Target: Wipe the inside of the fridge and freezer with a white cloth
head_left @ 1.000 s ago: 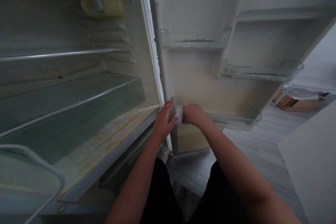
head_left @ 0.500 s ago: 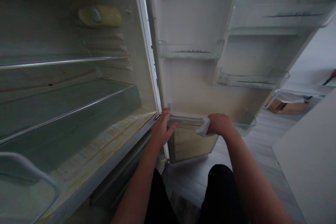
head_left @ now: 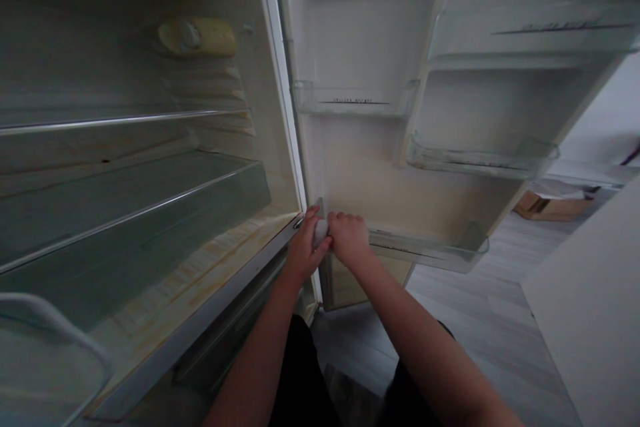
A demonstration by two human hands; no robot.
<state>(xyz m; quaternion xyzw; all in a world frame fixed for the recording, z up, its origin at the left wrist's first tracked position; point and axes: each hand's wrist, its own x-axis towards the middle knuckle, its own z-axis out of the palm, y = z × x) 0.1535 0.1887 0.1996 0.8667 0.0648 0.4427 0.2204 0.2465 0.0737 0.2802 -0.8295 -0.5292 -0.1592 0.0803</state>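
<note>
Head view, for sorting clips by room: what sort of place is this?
Probably a home kitchen: an open fridge, its door with clear bins, and a plank floor suggest it.

The scene is dim and greyish; the fridge interior (head_left: 60,40) sinks into heavy shadow at upper left, while the floor (head_left: 465,313) at right looks paler. A thin glint runs along the upper shelf's front edge (head_left: 125,121). Wide-angle distortion stretches the borders, and lettering on the door (head_left: 370,33) is blurred.
</note>
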